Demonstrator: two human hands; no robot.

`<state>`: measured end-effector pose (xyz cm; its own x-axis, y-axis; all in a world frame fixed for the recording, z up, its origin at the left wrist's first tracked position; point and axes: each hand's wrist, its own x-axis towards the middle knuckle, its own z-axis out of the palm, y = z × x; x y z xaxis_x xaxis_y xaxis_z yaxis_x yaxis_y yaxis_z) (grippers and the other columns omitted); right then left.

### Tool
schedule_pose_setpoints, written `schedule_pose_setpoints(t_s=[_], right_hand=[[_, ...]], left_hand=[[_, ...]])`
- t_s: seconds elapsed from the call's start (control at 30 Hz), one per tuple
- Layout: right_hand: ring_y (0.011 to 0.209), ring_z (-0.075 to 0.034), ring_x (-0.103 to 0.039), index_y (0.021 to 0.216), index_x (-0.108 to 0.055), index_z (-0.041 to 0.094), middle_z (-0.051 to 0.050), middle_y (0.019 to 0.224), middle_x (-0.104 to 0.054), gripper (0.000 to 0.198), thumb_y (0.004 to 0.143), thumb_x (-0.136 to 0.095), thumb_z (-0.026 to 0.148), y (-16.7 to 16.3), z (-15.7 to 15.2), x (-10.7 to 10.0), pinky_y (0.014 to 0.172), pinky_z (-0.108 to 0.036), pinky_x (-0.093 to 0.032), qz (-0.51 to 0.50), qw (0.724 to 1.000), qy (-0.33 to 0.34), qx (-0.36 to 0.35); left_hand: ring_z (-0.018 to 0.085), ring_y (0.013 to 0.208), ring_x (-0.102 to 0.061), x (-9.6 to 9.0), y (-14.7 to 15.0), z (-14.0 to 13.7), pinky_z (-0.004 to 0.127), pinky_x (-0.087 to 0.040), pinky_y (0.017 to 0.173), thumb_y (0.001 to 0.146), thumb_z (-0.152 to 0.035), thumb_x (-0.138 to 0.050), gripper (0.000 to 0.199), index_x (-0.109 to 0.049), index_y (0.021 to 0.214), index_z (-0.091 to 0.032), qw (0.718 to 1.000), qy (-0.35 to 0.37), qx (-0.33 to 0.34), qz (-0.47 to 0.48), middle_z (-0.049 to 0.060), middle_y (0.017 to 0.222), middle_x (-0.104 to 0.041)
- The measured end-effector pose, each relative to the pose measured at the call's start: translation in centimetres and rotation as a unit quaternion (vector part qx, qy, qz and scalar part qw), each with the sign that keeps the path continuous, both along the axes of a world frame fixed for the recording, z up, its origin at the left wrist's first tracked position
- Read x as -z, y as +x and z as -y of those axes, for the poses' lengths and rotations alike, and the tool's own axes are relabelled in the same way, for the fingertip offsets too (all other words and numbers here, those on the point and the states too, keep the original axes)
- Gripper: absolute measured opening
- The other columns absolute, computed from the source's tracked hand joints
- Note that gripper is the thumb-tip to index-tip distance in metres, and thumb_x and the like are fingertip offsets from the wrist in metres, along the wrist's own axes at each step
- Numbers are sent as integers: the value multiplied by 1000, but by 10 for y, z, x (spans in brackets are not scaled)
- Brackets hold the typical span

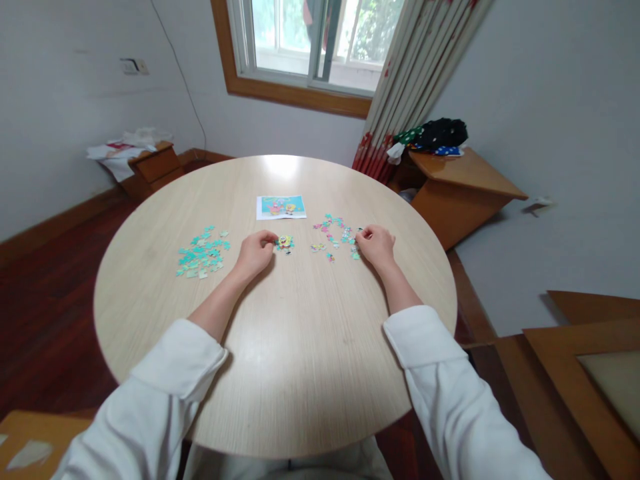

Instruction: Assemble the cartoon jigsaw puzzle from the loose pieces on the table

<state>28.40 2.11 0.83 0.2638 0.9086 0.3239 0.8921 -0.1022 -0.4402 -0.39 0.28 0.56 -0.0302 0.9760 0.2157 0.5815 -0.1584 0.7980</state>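
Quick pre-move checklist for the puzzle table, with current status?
1. Left hand at the yellow cluster: ok, at its left edge.
2. Right hand beside the right-hand pieces: ok.
3. Piece pinched in right hand: cannot tell.
4. Picture sheet uncovered: ok, beyond the cluster.
5. All pieces together: not ok, the green pile lies apart, left of the left hand.

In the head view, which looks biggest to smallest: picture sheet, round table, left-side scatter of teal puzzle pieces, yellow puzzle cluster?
1. Round table
2. Left-side scatter of teal puzzle pieces, as a whole
3. Picture sheet
4. Yellow puzzle cluster, by the left hand
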Motion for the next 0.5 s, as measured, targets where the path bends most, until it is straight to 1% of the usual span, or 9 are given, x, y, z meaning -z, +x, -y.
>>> schedule_pose_setpoints(t_s=[0.07, 0.17, 0.37, 0.5], right_hand=[[85, -24, -55, 73, -62, 18, -8, 84, -66, 13, 71, -52, 25, 6, -2, 3, 82, -38, -35, 3, 1000, -3, 22], [93, -25, -54, 84, -64, 19, -9, 94, -66, 18, 72, -51, 21, 11, -4, 6, 84, -40, -34, -2, 999, -17, 29], [97, -27, -52, 91, -67, 19, -11, 98, -65, 28, 72, -47, 16, 14, -5, 10, 86, -42, -33, -2, 1000, -25, 17], [100, -28, -52, 102, -68, 19, -12, 102, -64, 40, 73, -42, 12, 18, -7, 11, 87, -43, -34, 4, 999, -26, 19]], left_hand=[[17, 84, -66, 0, 0, 0, 28, -49, 86, 66, -8, -42, 34, -70, 84, -13, 1000, -1, 0, 2, 6, 89, -73], [17, 85, -66, 0, 0, 0, 28, -49, 86, 66, -8, -43, 33, -70, 84, -14, 1000, 2, 3, 2, 6, 88, -73], [17, 84, -66, 4, 0, -2, 28, -49, 86, 67, -9, -43, 33, -70, 84, -14, 1000, 4, 8, 8, 6, 88, -73], [17, 84, -66, 3, 0, -1, 28, -49, 86, 66, -9, -43, 34, -70, 85, -13, 1000, 4, 9, 6, 6, 88, -73]])
